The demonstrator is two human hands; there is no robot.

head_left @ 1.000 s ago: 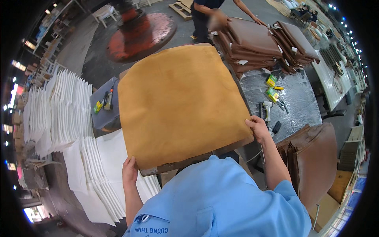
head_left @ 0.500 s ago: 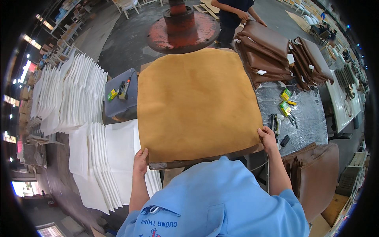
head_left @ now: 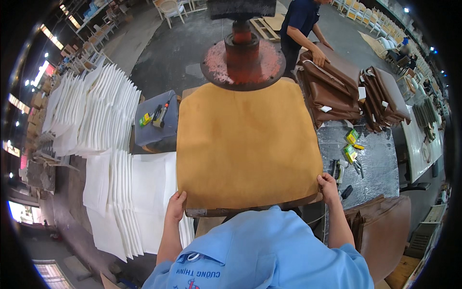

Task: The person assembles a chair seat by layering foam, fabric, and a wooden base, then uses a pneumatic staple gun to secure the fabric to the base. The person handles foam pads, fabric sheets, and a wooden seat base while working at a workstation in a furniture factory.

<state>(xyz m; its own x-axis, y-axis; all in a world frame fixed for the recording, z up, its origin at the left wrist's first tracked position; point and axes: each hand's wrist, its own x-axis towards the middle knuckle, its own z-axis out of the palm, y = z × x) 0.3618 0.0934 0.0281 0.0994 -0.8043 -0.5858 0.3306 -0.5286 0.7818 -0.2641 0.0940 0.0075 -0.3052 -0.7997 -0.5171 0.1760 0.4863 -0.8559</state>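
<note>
A tan, nearly square sheet [head_left: 248, 149], perhaps the underside of leather or fabric, lies spread over a support whose dark near edge shows below it. My left hand [head_left: 176, 206] pinches its near left corner between thumb and fingers. At the near right corner, my right hand [head_left: 328, 188] grips the edge, thumb on top. The sheet's surface looks mostly smooth. Over its far edge appears a round, worn red press plate [head_left: 243, 67] on a thick shaft.
White padding sheets [head_left: 96, 111] stand at left. A grey-blue padded stool [head_left: 153, 132] carries a tool. At right, a co-worker [head_left: 301, 24] handles brown cushion covers [head_left: 332, 91]; a wrapped table [head_left: 380, 159] holds staple guns and small boxes. Brown leather pieces [head_left: 385, 231] lie nearer me.
The view has shifted, so most things sit lower in the picture. Both my hands keep hold of the sheet's corners. The co-worker has leaned in, with a hand on the brown stack.
</note>
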